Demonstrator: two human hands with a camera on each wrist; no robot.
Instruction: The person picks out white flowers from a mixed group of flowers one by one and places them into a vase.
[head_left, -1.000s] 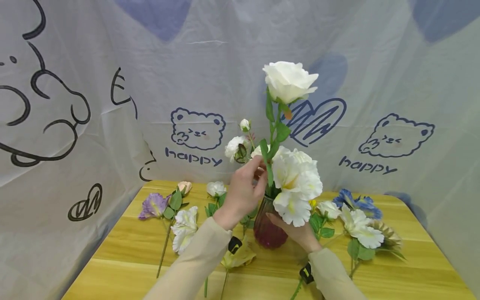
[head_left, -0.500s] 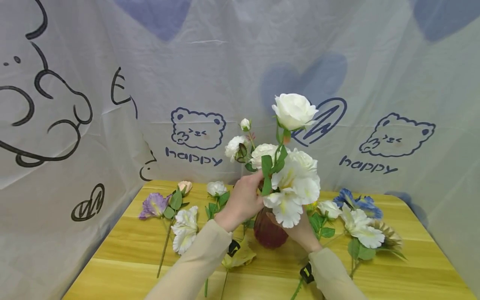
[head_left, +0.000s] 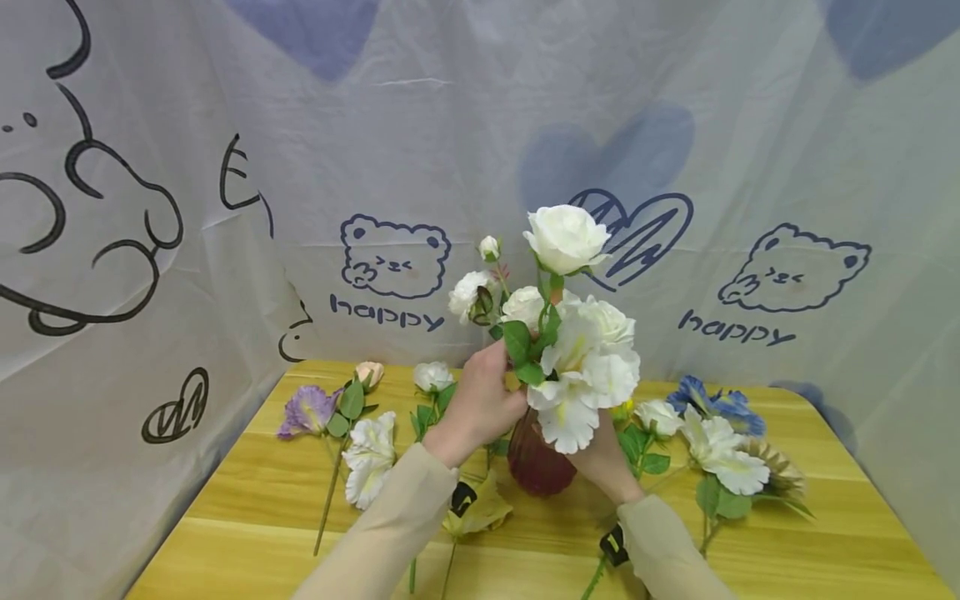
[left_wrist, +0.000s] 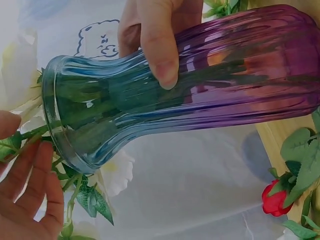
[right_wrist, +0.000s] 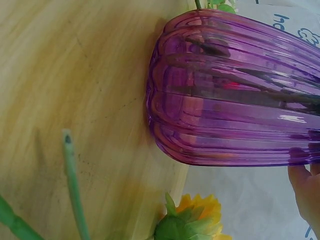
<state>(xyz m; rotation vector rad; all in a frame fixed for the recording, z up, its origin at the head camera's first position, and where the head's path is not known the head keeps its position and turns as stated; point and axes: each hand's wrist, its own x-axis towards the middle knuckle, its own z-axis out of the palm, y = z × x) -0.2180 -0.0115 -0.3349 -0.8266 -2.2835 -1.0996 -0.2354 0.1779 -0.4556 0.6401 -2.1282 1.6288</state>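
A ribbed glass vase (head_left: 542,467), teal at its neck and purple below, stands upright on the table with several white flowers in its mouth. My right hand (head_left: 606,460) grips the vase around its middle; its thumb lies on the glass in the left wrist view. At the mouth, my left hand (head_left: 483,398) pinches the green stem of a tall white rose (head_left: 566,240). The left fingers (left_wrist: 32,172) stay just outside the rim in the left wrist view. A large white iris-like bloom (head_left: 585,367) hangs over the front and hides part of the right hand. Stems show through the purple glass (right_wrist: 225,125).
On the wooden table (head_left: 247,533) lie a purple flower (head_left: 307,411), a white frilled flower (head_left: 371,460) and a yellow flower (head_left: 480,510) to the left. At right are a white rose (head_left: 658,418), a white lily-like flower (head_left: 723,457) and blue petals (head_left: 716,407).
The tall white rose has come down toward the vase and its bloom has swung right, then back left. My left hand has lowered slightly with it. The right hand stays on the vase.
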